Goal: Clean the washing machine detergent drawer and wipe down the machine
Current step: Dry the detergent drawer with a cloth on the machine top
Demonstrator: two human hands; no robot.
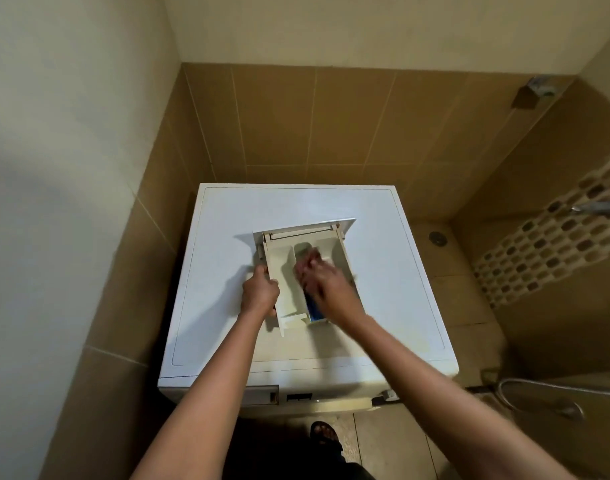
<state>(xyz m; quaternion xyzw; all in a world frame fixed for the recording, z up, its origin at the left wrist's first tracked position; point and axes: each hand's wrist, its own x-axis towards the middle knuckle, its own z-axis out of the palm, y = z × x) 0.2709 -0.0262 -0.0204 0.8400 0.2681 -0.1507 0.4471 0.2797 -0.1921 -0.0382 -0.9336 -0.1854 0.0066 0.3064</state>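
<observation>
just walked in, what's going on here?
A person has the detergent drawer out of the washing machine and lying on its top. The left hand grips the drawer's left wall, steadying it; the right hand is down in a compartment, motion-blurred, so whether it holds a cloth is unclear. The drawer slot in the front panel is empty.

Warm, dim bathroom light from overhead, one hand smeared.
The white top of the washing machine is the brightest thing here, bluish against the yellow-brown tiles. Light falls from above and to the right (the shadows say so): the drawer and the left hand gripping it throw soft grey shadows leftward across the lid. The right hand is motion-blurred, its fingers unreadable. The wide lens bows the wall lines near the edges, and the lower corners sink into murk.
</observation>
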